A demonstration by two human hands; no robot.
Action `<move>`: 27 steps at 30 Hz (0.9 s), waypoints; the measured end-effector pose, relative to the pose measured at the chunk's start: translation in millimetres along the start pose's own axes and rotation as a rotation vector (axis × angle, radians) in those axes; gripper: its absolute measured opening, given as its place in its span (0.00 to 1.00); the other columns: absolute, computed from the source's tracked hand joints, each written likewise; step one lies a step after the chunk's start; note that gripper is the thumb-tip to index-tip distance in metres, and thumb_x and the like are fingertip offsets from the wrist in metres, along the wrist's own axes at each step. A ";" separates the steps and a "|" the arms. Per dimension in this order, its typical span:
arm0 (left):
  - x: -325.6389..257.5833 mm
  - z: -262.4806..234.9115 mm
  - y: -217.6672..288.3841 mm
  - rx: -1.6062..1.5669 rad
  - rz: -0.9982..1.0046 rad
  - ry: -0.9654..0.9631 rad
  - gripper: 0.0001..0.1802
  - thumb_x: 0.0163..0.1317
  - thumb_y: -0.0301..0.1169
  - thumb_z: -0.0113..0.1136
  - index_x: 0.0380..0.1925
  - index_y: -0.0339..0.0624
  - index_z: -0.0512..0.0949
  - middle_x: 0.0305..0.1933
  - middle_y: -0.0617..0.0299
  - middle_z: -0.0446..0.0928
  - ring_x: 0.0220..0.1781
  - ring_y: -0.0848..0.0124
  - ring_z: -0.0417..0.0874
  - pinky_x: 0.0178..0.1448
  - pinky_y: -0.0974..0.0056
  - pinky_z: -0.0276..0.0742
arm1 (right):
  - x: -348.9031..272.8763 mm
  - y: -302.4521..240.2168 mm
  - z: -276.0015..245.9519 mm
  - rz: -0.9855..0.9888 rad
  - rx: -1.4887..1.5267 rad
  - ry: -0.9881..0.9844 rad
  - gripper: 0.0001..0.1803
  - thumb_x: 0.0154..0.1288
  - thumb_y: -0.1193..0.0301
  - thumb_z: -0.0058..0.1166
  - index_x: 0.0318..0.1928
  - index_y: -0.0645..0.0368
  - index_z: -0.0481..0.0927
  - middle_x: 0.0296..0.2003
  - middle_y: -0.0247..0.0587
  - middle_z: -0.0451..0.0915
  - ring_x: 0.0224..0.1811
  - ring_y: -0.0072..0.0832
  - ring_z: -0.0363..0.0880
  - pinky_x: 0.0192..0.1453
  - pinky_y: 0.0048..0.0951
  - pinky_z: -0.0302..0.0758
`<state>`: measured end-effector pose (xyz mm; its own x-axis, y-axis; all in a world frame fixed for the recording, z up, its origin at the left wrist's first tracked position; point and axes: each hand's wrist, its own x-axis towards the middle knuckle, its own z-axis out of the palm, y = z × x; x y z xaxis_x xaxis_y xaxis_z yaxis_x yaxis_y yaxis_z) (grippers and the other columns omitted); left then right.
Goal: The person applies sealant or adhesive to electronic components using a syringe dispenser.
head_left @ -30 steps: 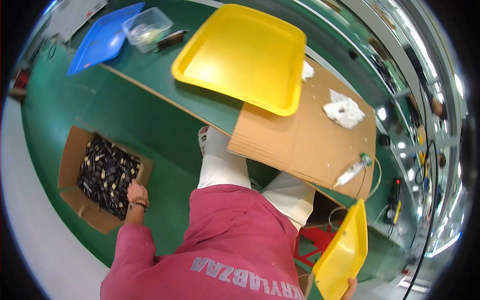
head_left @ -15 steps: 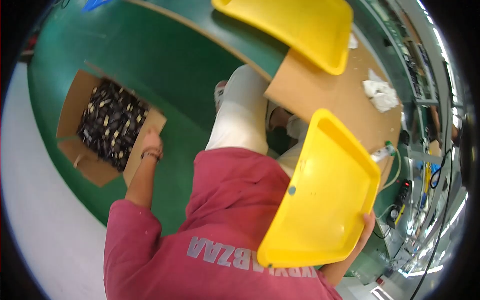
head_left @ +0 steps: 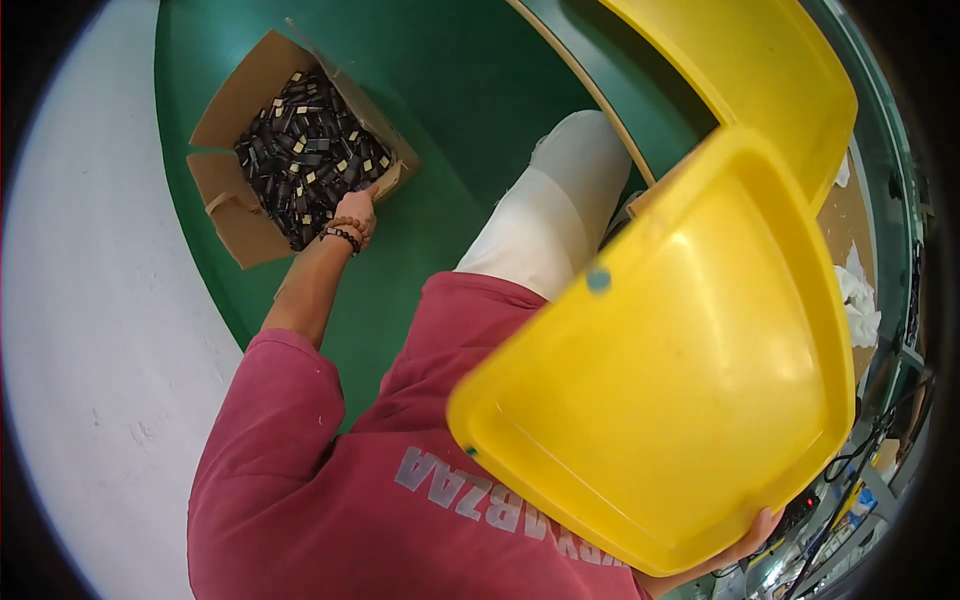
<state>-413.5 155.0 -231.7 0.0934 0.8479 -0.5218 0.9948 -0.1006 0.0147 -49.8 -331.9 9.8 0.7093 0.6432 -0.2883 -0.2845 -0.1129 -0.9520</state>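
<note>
On the floor at the left is an open cardboard box (head_left: 228, 103), filled with small black pieces (head_left: 305, 160), some with pale yellow patches. My left hand (head_left: 357, 212) reaches down to the box's near edge, with its fingers closed on the cardboard there; the fingertips are partly hidden. In front of my body, a shallow yellow plastic tray (head_left: 670, 370) is held tilted, with nothing in it. My right hand (head_left: 752, 535) grips the tray's lower right rim, most of its fingers behind the tray.
Another yellow tray (head_left: 770, 75) rests on the table at the upper right, overlapped by the held one. Crumpled white paper (head_left: 858, 300) lies on brown cardboard beyond it. A white wall or panel (head_left: 90, 330) runs along the left. My knee (head_left: 570, 160) is close to the table edge.
The view has turned, so the box now appears higher and farther right. The held tray has come nearer and looks larger. My left hand remains at the box edge, my right on the tray.
</note>
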 end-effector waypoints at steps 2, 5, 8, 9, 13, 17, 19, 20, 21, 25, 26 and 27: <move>-1.2 -1.3 9.3 -0.006 0.049 -0.054 0.28 0.54 0.20 0.50 0.58 0.50 0.69 0.43 0.44 0.78 0.43 0.53 0.81 0.46 0.57 0.79 | 65.0 -32.3 -68.2 -0.053 -0.029 0.034 0.33 0.54 0.69 0.52 0.59 0.71 0.61 0.51 0.51 0.72 0.49 0.33 0.74 0.52 0.31 0.71; 2.5 -5.7 8.4 0.063 0.176 -0.099 0.26 0.56 0.26 0.50 0.57 0.50 0.69 0.44 0.44 0.77 0.44 0.52 0.80 0.47 0.55 0.78 | 72.4 -39.7 -9.4 -0.115 -0.037 0.033 0.33 0.53 0.70 0.53 0.59 0.71 0.61 0.51 0.50 0.72 0.49 0.33 0.74 0.52 0.31 0.71; 15.7 -19.3 -14.7 -0.210 0.207 -0.101 0.23 0.57 0.33 0.51 0.55 0.48 0.71 0.44 0.44 0.78 0.45 0.51 0.80 0.47 0.54 0.77 | 68.0 -32.1 101.2 -0.168 -0.025 0.033 0.33 0.53 0.70 0.53 0.59 0.71 0.61 0.51 0.50 0.72 0.49 0.33 0.74 0.52 0.31 0.71; 14.1 -25.4 -26.4 -0.244 0.200 -0.078 0.23 0.57 0.33 0.51 0.55 0.47 0.71 0.44 0.45 0.78 0.45 0.52 0.80 0.47 0.54 0.77 | 67.1 -35.5 131.0 -0.187 -0.031 0.031 0.33 0.53 0.70 0.53 0.59 0.71 0.61 0.51 0.50 0.72 0.49 0.33 0.74 0.52 0.31 0.71; 9.7 -36.0 -37.0 -0.382 0.220 -0.003 0.22 0.58 0.32 0.52 0.54 0.46 0.71 0.44 0.47 0.78 0.45 0.54 0.79 0.48 0.56 0.77 | 64.8 -62.1 253.2 -0.121 -0.006 -0.061 0.33 0.54 0.73 0.53 0.60 0.70 0.59 0.52 0.49 0.71 0.49 0.32 0.73 0.52 0.32 0.70; -18.3 -35.5 7.6 -0.530 0.234 0.094 0.21 0.58 0.31 0.52 0.53 0.44 0.72 0.44 0.49 0.78 0.45 0.57 0.79 0.48 0.57 0.76 | 116.8 -70.8 300.0 0.089 0.027 -0.627 0.28 0.60 0.81 0.49 0.60 0.63 0.56 0.50 0.44 0.69 0.50 0.28 0.71 0.54 0.30 0.69; -35.5 -21.6 47.1 -0.617 0.266 0.113 0.20 0.58 0.31 0.53 0.53 0.43 0.72 0.44 0.51 0.78 0.45 0.58 0.79 0.49 0.58 0.76 | 123.2 -44.5 302.3 0.164 0.068 -0.726 0.26 0.62 0.81 0.48 0.59 0.63 0.55 0.51 0.44 0.69 0.52 0.28 0.72 0.54 0.28 0.71; -43.1 -20.7 53.6 -0.644 0.280 0.113 0.20 0.58 0.31 0.53 0.53 0.43 0.72 0.44 0.51 0.78 0.45 0.59 0.79 0.49 0.58 0.76 | 118.7 -34.9 314.6 0.281 0.157 -0.726 0.26 0.63 0.81 0.47 0.59 0.64 0.55 0.52 0.45 0.69 0.53 0.29 0.72 0.54 0.28 0.72; -48.7 -22.9 54.1 -0.668 0.287 0.119 0.20 0.58 0.31 0.53 0.52 0.43 0.73 0.44 0.52 0.78 0.45 0.59 0.79 0.49 0.59 0.75 | 117.1 -18.9 324.9 0.331 0.235 -0.731 0.25 0.63 0.82 0.47 0.58 0.66 0.54 0.51 0.46 0.70 0.53 0.30 0.73 0.53 0.27 0.73; -38.7 -33.3 27.0 -0.770 0.292 0.203 0.19 0.59 0.30 0.54 0.51 0.41 0.73 0.44 0.54 0.78 0.45 0.62 0.79 0.50 0.60 0.75 | 127.2 25.2 378.7 0.500 0.162 -0.682 0.25 0.62 0.80 0.49 0.56 0.68 0.55 0.48 0.46 0.72 0.48 0.29 0.76 0.47 0.24 0.75; -33.2 -30.9 18.7 -0.798 0.283 0.232 0.19 0.59 0.30 0.54 0.51 0.41 0.73 0.44 0.54 0.78 0.45 0.63 0.79 0.50 0.61 0.75 | 129.8 49.0 390.8 0.393 0.114 -0.678 0.27 0.62 0.77 0.52 0.59 0.64 0.57 0.49 0.43 0.73 0.43 0.27 0.78 0.36 0.22 0.78; -31.2 -21.5 15.0 -0.829 0.271 0.248 0.18 0.59 0.29 0.54 0.51 0.40 0.73 0.44 0.55 0.78 0.46 0.63 0.79 0.50 0.61 0.75 | 148.3 74.5 401.8 0.234 0.058 -0.689 0.26 0.61 0.77 0.52 0.57 0.65 0.57 0.47 0.44 0.74 0.41 0.27 0.79 0.35 0.23 0.78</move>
<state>-400.6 138.2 -196.9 0.2390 0.9472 -0.2139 0.6381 0.0129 0.7699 -224.9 59.3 -62.5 0.0637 0.9400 -0.3352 -0.4263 -0.2780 -0.8608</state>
